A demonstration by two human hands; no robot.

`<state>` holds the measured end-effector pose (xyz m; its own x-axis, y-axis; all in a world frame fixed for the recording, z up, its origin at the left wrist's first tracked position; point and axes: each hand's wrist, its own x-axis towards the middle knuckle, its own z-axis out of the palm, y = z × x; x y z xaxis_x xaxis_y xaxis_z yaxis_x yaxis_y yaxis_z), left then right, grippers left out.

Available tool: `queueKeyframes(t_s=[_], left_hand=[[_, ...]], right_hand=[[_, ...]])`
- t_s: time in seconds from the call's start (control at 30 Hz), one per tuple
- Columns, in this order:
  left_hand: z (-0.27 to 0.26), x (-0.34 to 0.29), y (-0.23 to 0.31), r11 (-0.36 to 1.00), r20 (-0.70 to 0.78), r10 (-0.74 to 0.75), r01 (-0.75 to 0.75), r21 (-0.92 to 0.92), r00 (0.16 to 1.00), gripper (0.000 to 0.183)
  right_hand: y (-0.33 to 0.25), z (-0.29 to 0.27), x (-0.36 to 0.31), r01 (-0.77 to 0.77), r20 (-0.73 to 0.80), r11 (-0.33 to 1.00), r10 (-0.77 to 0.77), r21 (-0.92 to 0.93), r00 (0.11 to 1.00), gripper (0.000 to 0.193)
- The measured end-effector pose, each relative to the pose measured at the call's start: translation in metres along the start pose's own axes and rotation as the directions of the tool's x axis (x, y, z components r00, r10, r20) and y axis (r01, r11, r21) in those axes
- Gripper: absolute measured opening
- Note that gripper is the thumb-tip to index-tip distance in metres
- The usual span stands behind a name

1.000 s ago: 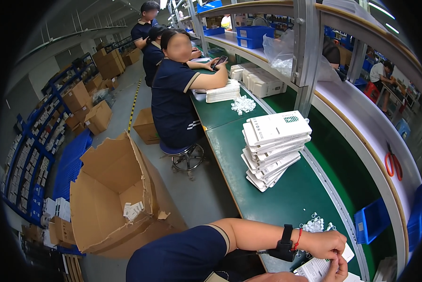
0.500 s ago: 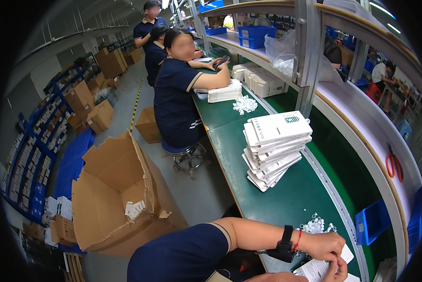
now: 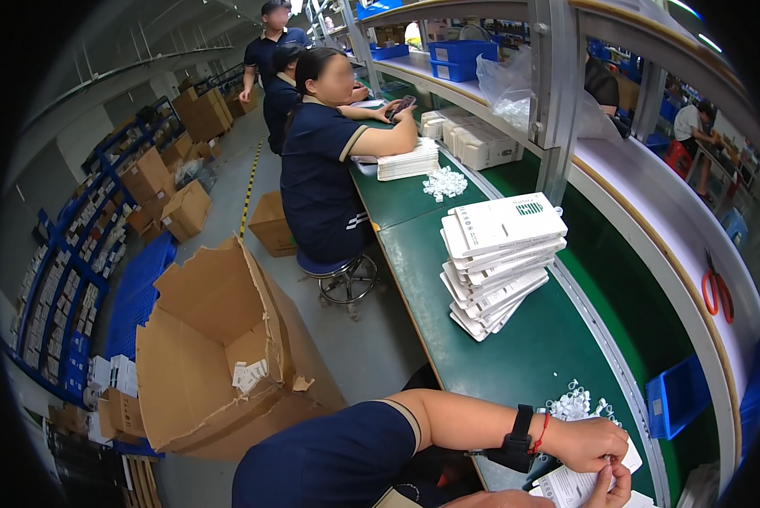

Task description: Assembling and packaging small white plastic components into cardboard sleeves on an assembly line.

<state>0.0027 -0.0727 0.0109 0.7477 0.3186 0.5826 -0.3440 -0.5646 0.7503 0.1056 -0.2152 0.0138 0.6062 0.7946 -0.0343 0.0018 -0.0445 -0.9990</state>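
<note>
A left hand (image 3: 590,444) and right hand (image 3: 613,489) meet over a white box (image 3: 568,486) on the green worktop (image 3: 503,372), just beside a heap of small parts (image 3: 573,403). The fingers (image 3: 603,481) are drawn narrow, tip to tip; whether they pinch anything cannot be told. The box looks light, stiff and smooth, its card likely easy to dent, and best held by its side edges. Since half a second earlier, the hands have barely shifted; a seated co-worker (image 3: 322,173) has turned from the camera, and a standing person (image 3: 267,57) has lowered an arm.
</note>
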Motion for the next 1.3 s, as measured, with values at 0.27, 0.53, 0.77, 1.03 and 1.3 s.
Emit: queueKeyframes(t_s=[0.27,0.53,0.77,1.03,1.3], left_hand=[[-0.0016,-0.0016,-0.0006,0.994,0.013,0.031,-0.032,0.109,0.999,0.008],[-0.0008,-0.0026,-0.0026,0.988,0.040,0.047,-0.052,0.148,0.998,0.007],[-0.0009,-0.0023,-0.0010,0.990,0.017,0.040,-0.042,0.137,0.999,0.008],[0.0016,-0.0022,-0.0012,0.994,0.000,0.007,-0.007,0.109,1.000,0.008],[-0.0014,-0.0024,-0.0008,0.988,0.026,0.051,-0.055,0.144,0.998,0.003]], right_hand=[[-0.0017,0.0024,0.0005,-0.003,-0.044,0.998,0.001,-0.056,0.999,0.019],[-0.0069,0.0084,-0.0004,0.031,-0.060,0.997,-0.036,-0.077,0.998,0.020],[-0.0025,0.0056,0.0008,0.005,-0.075,0.999,-0.008,-0.037,0.997,0.018],[-0.0052,0.0071,-0.0002,-0.015,-0.087,0.999,0.010,-0.049,0.996,0.019],[-0.0009,0.0034,0.0008,-0.002,-0.085,0.995,-0.007,-0.099,0.996,0.021]])
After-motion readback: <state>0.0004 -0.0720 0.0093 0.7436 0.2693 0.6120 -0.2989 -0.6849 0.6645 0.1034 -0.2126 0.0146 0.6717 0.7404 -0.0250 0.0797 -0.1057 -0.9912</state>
